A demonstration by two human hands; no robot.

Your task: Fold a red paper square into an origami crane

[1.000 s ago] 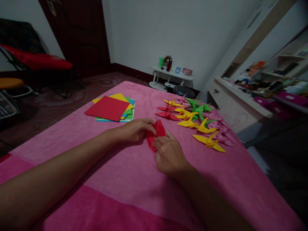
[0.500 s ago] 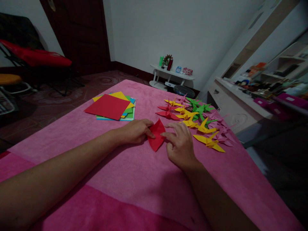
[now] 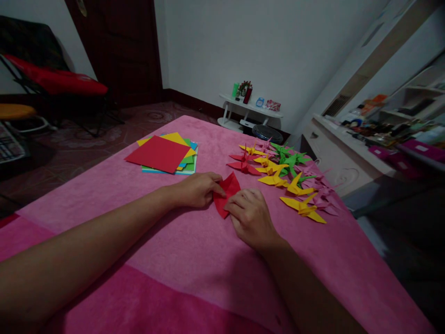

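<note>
A folded sheet of red origami paper [image 3: 231,184] lies on the pink cloth between my hands, its top corner pointing away from me. My left hand [image 3: 200,189] grips its left edge between thumb and fingers. On the paper's lower right part, my right hand [image 3: 248,214] presses with fingers bent and closed together, covering that edge. Just beyond, two red paper cranes [image 3: 244,166] sit among yellow cranes [image 3: 274,178], green cranes [image 3: 290,157] and pink cranes [image 3: 323,195]. Left of them is a pile of square coloured sheets with a red sheet [image 3: 158,154] on top.
The pink cloth [image 3: 167,260] covers the table surface. A white side table [image 3: 252,106] with small items stands by the far wall. To the right is a cluttered white dresser [image 3: 347,139]; a red folding chair [image 3: 69,84] and a stool [image 3: 17,111] are at the left.
My right hand has moved down and left onto the paper's lower right, its fingers closing in from a more spread pose. My left hand keeps its grip at the left edge.
</note>
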